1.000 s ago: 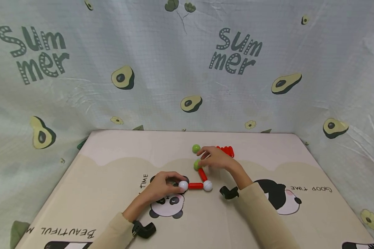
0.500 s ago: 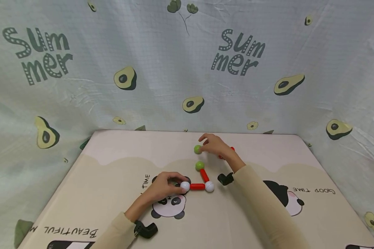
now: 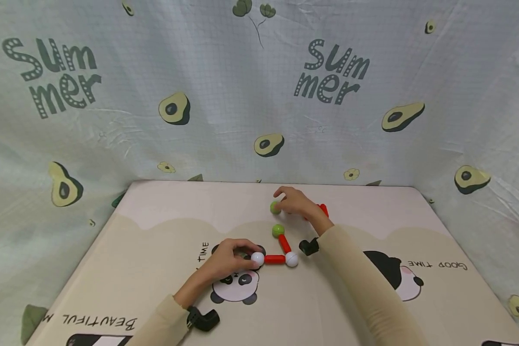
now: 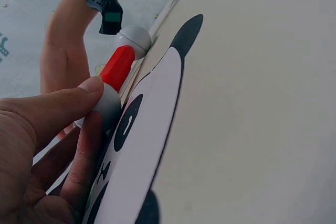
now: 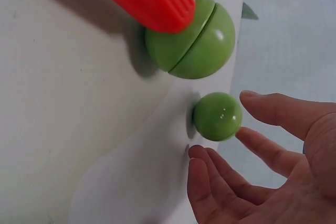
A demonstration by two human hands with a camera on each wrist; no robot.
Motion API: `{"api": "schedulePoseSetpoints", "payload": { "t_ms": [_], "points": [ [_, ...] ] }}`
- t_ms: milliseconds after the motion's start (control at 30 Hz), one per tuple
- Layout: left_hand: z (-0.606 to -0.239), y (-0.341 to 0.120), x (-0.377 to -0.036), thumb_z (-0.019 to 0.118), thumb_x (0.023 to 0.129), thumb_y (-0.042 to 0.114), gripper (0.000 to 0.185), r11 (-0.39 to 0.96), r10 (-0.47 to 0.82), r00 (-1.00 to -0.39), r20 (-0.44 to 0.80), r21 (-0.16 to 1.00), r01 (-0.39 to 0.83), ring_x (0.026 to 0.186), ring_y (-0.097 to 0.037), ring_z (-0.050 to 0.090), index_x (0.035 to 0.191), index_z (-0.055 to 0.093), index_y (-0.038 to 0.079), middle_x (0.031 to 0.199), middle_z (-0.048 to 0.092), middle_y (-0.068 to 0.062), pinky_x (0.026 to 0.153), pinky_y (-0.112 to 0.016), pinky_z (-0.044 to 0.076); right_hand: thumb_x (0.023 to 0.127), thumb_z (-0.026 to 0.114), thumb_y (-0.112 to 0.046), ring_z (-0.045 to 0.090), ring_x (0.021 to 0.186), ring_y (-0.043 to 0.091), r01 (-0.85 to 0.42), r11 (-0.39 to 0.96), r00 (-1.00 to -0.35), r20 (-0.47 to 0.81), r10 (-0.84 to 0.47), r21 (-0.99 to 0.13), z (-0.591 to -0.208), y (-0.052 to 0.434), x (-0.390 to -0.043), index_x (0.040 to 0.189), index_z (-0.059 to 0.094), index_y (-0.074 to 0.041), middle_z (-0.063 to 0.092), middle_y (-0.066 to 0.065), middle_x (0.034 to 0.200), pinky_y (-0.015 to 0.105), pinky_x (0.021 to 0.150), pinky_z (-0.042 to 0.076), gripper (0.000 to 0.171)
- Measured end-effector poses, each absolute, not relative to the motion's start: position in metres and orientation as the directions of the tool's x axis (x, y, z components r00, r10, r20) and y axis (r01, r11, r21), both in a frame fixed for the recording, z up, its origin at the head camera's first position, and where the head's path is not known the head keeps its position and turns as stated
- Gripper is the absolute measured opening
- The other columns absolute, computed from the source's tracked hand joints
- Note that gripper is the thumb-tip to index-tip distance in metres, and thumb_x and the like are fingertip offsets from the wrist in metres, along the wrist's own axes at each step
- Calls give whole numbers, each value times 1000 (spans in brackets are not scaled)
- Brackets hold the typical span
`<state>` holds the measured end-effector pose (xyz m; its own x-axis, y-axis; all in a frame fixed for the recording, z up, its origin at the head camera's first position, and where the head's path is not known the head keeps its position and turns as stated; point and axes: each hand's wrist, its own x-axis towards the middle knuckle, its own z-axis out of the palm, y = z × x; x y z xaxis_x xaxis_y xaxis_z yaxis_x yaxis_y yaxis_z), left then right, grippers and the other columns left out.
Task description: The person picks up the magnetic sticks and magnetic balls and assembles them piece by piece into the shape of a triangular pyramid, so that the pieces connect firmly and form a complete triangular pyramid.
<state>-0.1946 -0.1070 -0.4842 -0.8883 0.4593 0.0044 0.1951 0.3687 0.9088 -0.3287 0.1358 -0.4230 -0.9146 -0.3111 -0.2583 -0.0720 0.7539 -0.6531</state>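
With thumb and fingers, my left hand point(image 3: 229, 259) pinches a white ball point(image 3: 257, 259) on the table. A red rod point(image 3: 275, 259) joins it to another white ball point(image 3: 291, 259). From there a second red rod point(image 3: 284, 243) slants away to a green ball point(image 3: 278, 230). Farther back lies a loose green ball point(image 5: 217, 116). My right hand point(image 3: 296, 202) is beside this loose ball, thumb and fingers spread about it. In the right wrist view one fingertip is at the ball's edge; I cannot tell if it touches.
Several red rods point(image 3: 324, 210) lie behind my right hand, partly hidden by it. The table point(image 3: 177, 202) wears a panda-print cover. A patterned curtain point(image 3: 216, 86) hangs along its back edge and sides.
My right hand has moved back from the joined green ball to the loose green ball. My left hand keeps holding the white ball, and the joined pieces stay in place.
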Motion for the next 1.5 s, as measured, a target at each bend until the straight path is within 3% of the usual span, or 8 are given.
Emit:
{"api": "schedulePoseSetpoints", "payload": {
  "t_ms": [167, 433, 800, 1033, 1300, 1500],
  "points": [
    [-484, -107, -195, 84, 86, 23, 29, 368, 464, -886, 8, 908, 201, 95, -13, 66, 114, 78, 19, 111, 76, 0, 81, -22, 51, 95, 70, -27, 65, 100, 28, -77, 768, -924, -244, -294, -635, -422, 147, -332, 136, 60, -8, 65, 17, 130, 36, 84, 55, 46],
    [-484, -108, -194, 82, 87, 21, 29, 358, 469, -883, 14, 911, 205, 95, -11, 66, 115, 77, 19, 113, 76, -1, 80, -22, 52, 97, 67, -24, 61, 112, 32, -59, 807, -941, -237, -241, -587, -419, 174, -334, 131, 64, -6, 63, 19, 134, 43, 95, 54, 39],
    [-486, -108, -195, 83, 87, 20, 30, 351, 471, -882, 24, 912, 212, 92, -10, 66, 116, 77, 18, 113, 76, -2, 80, -21, 52, 99, 64, -19, 63, 104, 31, -40, 811, -953, -221, -206, -583, -411, 213, -333, 131, 63, 0, 65, 22, 127, 38, 87, 56, 37],
    [-484, -107, -195, 83, 86, 21, 30, 362, 470, -883, 20, 907, 214, 94, -11, 65, 116, 77, 18, 112, 76, -1, 81, -21, 52, 98, 63, -17, 63, 106, 33, 36, 829, -957, -259, -133, -558, -412, 237, -331, 130, 62, 1, 63, 22, 128, 43, 93, 56, 37],
    [-485, -108, -194, 83, 86, 19, 30, 355, 466, -884, 24, 911, 212, 92, -8, 66, 115, 77, 17, 114, 76, -3, 79, -21, 52, 94, 63, -10, 60, 89, 26, 97, 841, -915, -380, -136, -533, -416, 246, -329, 132, 59, 4, 63, 20, 115, 33, 79, 60, 40],
    [-486, -108, -194, 83, 86, 19, 29, 353, 468, -884, 17, 913, 204, 91, -8, 66, 114, 77, 20, 114, 76, -1, 79, -21, 52, 94, 63, -8, 60, 84, 24, 140, 823, -914, -391, -106, -550, -422, 246, -329, 130, 58, 3, 62, 19, 110, 28, 74, 59, 37]
  ]
}}
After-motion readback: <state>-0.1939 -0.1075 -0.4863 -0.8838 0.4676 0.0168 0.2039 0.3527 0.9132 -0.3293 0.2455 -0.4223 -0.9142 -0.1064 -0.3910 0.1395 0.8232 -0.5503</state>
